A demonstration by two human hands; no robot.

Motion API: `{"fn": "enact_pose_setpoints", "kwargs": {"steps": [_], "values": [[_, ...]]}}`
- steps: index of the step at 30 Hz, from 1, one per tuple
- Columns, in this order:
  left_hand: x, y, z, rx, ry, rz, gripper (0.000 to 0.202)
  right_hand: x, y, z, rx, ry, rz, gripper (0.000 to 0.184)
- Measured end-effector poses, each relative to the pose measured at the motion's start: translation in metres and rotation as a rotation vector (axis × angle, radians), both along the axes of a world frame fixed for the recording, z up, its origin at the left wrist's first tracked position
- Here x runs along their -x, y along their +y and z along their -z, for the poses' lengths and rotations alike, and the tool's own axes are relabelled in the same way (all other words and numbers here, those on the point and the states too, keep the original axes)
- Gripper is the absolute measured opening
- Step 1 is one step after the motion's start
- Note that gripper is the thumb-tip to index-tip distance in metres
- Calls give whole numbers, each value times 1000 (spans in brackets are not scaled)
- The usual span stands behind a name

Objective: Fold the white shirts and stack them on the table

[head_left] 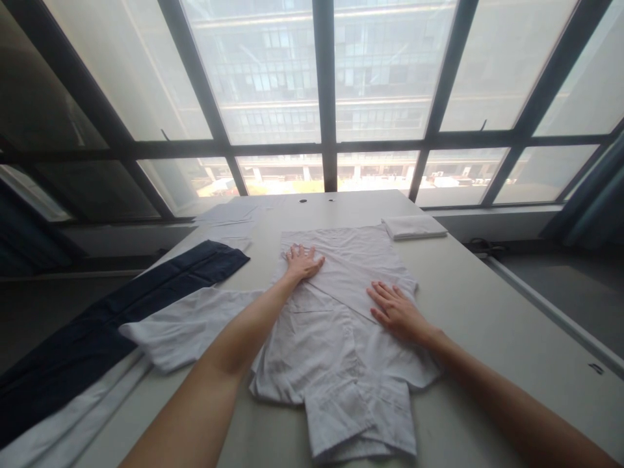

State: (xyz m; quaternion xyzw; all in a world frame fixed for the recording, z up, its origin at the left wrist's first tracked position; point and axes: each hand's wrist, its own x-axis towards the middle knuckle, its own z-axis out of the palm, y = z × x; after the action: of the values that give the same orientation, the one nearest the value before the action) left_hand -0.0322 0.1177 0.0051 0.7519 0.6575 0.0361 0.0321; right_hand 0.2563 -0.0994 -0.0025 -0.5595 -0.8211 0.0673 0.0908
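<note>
A white button-up shirt [336, 351] lies spread on the white table, its collar end [363, 416] towards me. One sleeve [195, 325] stretches out to the left, passing under my left forearm. My left hand [303, 262] rests flat on the far left part of the shirt, fingers spread. Lower down on the right side, my right hand [397, 311] presses flat on the cloth with its fingers extended. Between the two hands a diagonal fold runs across the shirt. Neither hand grips anything.
Dark navy trousers [146, 292] lie along the table's left side, over other white cloth [88, 416]. Flat white pieces [227, 218] are at the far left. A folded white cloth [414, 227] sits at the far right of the table [487, 338]. Windows stand beyond the table.
</note>
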Motion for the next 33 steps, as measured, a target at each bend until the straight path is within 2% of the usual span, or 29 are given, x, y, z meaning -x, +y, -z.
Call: {"fn": "enact_pose_setpoints", "kwargs": {"steps": [5,11,14,17,20,23,26,29,33], "values": [[19,16,-6,-16,-19,4,70,0,0,0,3,2,6,63],[34,22,9,-11,-6,12,74,-1,1,2,-11,11,-5,61],[34,26,10,11,-9,19,75,-1,1,2,-23,16,-7,61],[36,29,0,23,-20,58,68,-1,0,3,-43,19,-12,60],[42,23,-17,-48,-35,102,58,-1,-1,5,-79,29,-21,58],[53,0,-32,-128,-50,144,53,-1,-2,6,-164,62,-21,54],[71,-38,-37,-158,-72,255,48,-3,-3,5,-308,106,28,49],[90,-82,-34,-181,-133,348,55,-6,-2,5,-434,153,76,47],[101,-136,-24,-174,-171,353,60,-4,0,5,-498,165,67,46]]}}
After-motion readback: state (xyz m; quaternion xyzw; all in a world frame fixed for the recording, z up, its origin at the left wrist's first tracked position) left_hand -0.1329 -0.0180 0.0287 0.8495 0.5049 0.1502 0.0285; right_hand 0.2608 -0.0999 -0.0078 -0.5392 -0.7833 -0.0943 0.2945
